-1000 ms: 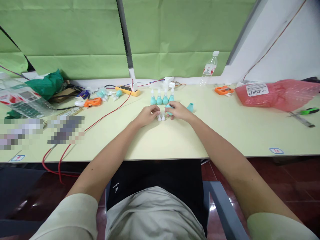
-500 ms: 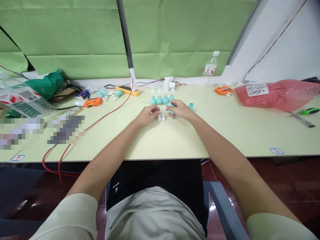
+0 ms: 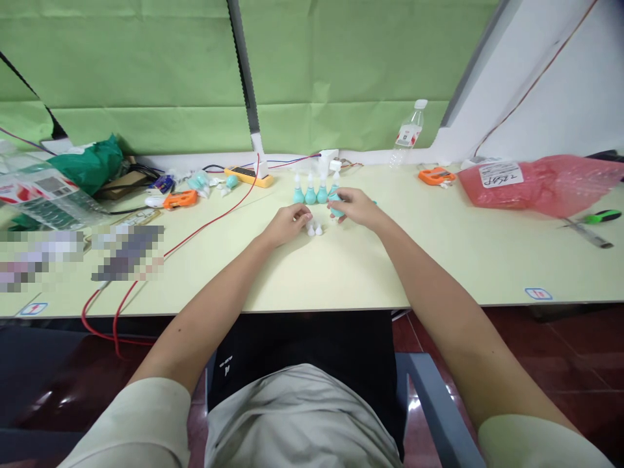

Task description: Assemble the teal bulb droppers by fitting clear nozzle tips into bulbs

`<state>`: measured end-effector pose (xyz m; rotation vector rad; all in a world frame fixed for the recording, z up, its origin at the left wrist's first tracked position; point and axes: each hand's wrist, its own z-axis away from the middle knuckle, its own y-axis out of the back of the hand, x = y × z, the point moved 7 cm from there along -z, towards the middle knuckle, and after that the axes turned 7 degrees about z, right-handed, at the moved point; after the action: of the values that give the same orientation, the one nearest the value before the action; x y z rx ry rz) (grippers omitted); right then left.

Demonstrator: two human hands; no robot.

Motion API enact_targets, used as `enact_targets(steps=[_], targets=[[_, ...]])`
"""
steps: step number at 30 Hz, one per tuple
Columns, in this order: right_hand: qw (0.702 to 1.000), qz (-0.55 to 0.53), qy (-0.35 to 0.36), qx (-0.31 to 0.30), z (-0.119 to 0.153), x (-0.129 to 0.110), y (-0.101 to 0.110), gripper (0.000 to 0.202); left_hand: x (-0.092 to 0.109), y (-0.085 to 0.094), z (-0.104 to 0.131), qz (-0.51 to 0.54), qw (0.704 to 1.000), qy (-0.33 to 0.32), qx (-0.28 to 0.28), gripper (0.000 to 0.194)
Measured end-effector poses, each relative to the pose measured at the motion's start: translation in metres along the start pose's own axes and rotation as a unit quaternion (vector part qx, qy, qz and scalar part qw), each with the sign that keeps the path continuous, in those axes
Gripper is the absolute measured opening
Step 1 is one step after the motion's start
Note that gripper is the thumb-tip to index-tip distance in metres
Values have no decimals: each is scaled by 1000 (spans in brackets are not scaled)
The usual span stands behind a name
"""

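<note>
My right hand is closed around a turquoise rubber bulb, held just above the table. My left hand rests low to its left, fingers curled with thumb and fingertips together; whatever they may hold is too small to make out. Beside those fingertips stand two small white nozzles. Behind both hands is a row of several turquoise bulbs fitted with pale pointed nozzles, upright on the table; the rightmost is partly covered by my right hand.
The pale table carries a red cable on the left. A yellow multimeter-like device, a plastic bottle and orange tools lie towards the back. A pink bag and a green-handled tool are at right.
My right hand has moved slightly up and to the right with the turquoise bulb, now covering most of another turquoise piece behind it. My left hand has barely moved.
</note>
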<state>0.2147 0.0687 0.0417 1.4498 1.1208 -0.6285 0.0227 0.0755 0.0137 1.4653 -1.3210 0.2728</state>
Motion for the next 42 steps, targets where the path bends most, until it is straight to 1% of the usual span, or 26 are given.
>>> enact_targets(steps=[1, 2, 4, 6, 7, 9, 12, 14, 17, 20, 24, 30, 36, 39, 42], targets=[[1000, -4, 16, 19, 0, -5, 11, 9, -1, 1, 0, -6, 1000, 2, 8, 26], [998, -6, 36, 56, 1, -10, 25, 10, -2, 3, -1, -13, 1000, 6, 18, 27], [984, 12, 82, 160, 5, -19, 58, 8, -6, 6, -2, -26, 999, 17, 37, 29], [965, 34, 91, 243, 8, -18, 86, 6, -9, 8, -2, -30, 998, 27, 55, 30], [959, 45, 88, 267, 9, -14, 95, 7, -10, 9, -2, -29, 997, 30, 63, 30], [955, 58, 81, 280, 7, -5, 105, 10, -12, 10, -2, -24, 996, 35, 74, 30], [963, 51, 62, 259, 4, 11, 105, 14, -12, 11, -2, -19, 996, 36, 81, 30], [971, 56, 42, 229, 2, 18, 101, 17, -12, 12, -2, -20, 996, 35, 82, 30], [980, 89, 22, 178, 2, 22, 92, 20, -10, 12, -2, -24, 996, 35, 79, 30], [981, 125, 33, 142, 2, 23, 85, 20, -9, 11, -2, -25, 996, 40, 77, 31], [976, 182, 50, 108, -1, 28, 78, 19, -11, 11, -2, -25, 996, 47, 78, 32], [969, 227, 33, 89, -2, 37, 74, 20, -11, 11, -2, -21, 996, 37, 76, 32], [974, 217, 3, 69, -4, 49, 74, 26, -9, 11, -2, -26, 996, 45, 74, 33], [973, 219, -1, 71, -4, 51, 72, 27, -8, 10, -2, -29, 996, 43, 72, 34], [973, 208, 22, 96, -5, 44, 75, 24, -9, 11, -2, -26, 996, 39, 74, 34]])
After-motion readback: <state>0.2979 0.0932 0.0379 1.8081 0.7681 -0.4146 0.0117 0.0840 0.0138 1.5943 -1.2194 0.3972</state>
